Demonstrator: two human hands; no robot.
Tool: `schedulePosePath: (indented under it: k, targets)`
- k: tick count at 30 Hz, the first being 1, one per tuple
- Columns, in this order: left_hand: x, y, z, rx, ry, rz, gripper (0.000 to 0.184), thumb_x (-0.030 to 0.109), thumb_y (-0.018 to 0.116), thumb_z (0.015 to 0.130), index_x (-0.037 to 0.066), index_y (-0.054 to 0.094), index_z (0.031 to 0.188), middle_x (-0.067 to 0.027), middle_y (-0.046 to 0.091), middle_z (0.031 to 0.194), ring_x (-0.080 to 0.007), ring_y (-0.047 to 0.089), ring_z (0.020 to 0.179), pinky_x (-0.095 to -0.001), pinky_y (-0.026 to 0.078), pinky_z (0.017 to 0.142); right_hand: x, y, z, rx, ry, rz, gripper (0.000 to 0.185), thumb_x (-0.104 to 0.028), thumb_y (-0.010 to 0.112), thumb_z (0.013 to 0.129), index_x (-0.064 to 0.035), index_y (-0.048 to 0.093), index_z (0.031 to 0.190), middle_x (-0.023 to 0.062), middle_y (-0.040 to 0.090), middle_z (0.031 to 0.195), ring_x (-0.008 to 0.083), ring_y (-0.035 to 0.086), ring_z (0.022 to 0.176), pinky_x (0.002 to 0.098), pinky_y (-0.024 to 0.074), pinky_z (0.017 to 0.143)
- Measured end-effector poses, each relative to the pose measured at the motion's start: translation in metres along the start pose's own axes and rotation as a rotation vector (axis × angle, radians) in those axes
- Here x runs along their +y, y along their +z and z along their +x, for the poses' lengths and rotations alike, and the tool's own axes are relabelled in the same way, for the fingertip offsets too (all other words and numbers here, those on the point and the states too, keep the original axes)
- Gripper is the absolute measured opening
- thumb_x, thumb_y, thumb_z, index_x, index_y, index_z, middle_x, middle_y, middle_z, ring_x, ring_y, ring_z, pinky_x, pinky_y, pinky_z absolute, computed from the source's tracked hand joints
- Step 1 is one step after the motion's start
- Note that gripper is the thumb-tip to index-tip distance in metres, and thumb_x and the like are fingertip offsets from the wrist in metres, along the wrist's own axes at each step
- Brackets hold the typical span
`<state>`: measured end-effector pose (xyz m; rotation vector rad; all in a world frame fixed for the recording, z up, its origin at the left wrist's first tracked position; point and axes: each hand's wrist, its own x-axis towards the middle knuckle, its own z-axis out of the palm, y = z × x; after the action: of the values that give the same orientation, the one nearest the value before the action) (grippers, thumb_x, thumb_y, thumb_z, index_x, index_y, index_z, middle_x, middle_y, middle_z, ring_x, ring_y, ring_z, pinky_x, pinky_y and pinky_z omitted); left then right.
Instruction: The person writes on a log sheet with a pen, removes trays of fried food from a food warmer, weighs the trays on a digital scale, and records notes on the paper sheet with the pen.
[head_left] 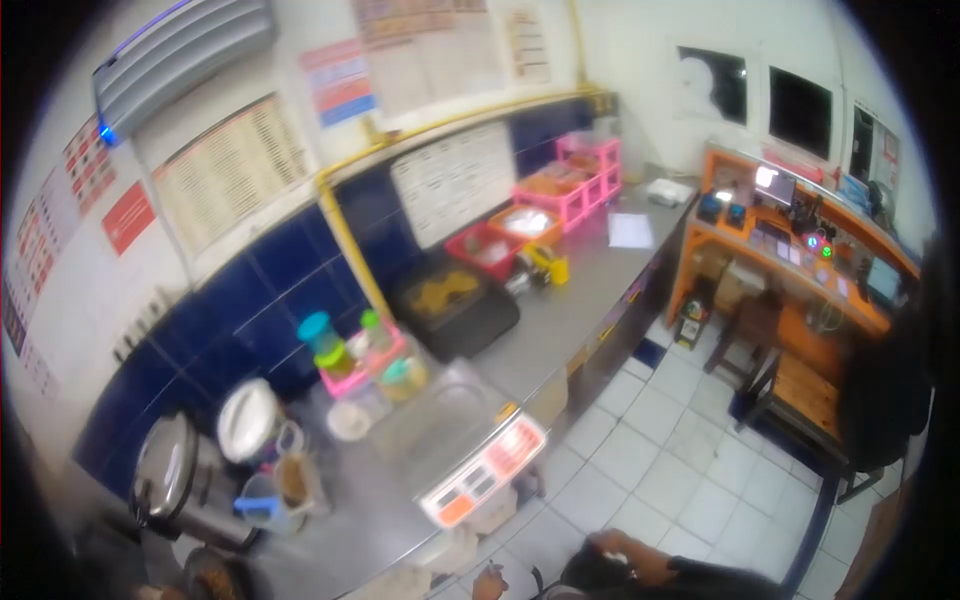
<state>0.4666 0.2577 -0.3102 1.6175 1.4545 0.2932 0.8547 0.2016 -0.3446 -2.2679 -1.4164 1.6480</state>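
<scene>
At the bottom edge, my right hand (612,545) reaches in from a dark sleeve. Its fingers are curled at the top of a black, cloth-like thing (588,574), whose exact kind is blurred. My left hand (490,582) shows only in part, lower and further left, with bent fingers and a small pale thing at their tips that I cannot make out. Above both hands, on the steel counter (365,520), stands a digital weighing scale (485,475) with a metal tray and an orange and white front panel. Neither hand touches it.
Along the counter stand a large steel pot (170,470), a blue-handled measuring jug (265,505), bottles in a pink holder (345,380), a black bin-like tray (455,305) and pink baskets (570,195). On the right are an orange desk (690,235) and a wooden stool (805,400) on white floor tiles.
</scene>
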Motion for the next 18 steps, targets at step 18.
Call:
schedulePosePath:
  k: [18]
  targets:
    - [0.495,0.185,0.36,-0.212,0.221,-0.05,0.028,0.031,0.062,0.094,0.005,0.068,0.102,-0.0104,0.064,0.074,-0.0202,0.06,0.067,-0.0357,0.047,0.065,0.352,-0.132,-0.001,0.354,0.276,1.295,0.034,-0.033,0.053,0.099,-0.0036,0.067,0.112,0.0162,0.069,0.09,0.0286,0.064,0.07,0.0409,0.0548,0.059]
